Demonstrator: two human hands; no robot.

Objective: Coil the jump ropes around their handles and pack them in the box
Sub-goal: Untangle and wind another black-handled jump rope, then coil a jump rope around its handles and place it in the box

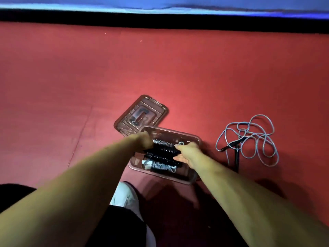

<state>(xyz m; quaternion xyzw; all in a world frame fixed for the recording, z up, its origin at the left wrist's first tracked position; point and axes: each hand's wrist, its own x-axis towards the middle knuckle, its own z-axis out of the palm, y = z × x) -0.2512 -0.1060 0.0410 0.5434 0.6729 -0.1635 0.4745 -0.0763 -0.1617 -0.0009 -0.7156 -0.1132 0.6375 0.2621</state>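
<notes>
The left hand (145, 141) is curled round the left end of a bundle (164, 146), a rope wound tight on its black handles, and the right hand (187, 154) grips the right end; both are blurred, so how each finger lies cannot be told. The bundle sits at the far side of the box (160, 177), low over it or already in it, with two more coiled ropes (161, 165) lying beside it toward the near rim. The clear box stands on the floor (71, 77) just ahead of the person's shoe (124, 195), its lid (140, 115) flat on the floor touching or overlapping the box's far left corner. A loose rope (249, 138) lies in a tangle on the floor to the right of the box, apart from it, not yet coiled. The bundle looks light and stiff along the handles, but the thin, smooth cord will likely spring off if let go loosely, so holding both ends over the coils seems right. The loose rope is limp and prone to snag; the handles are the place to take it. The floor is a red mat or carpet, dimly lit, and a black band (160, 20) runs along its far edge under a blue strip.
</notes>
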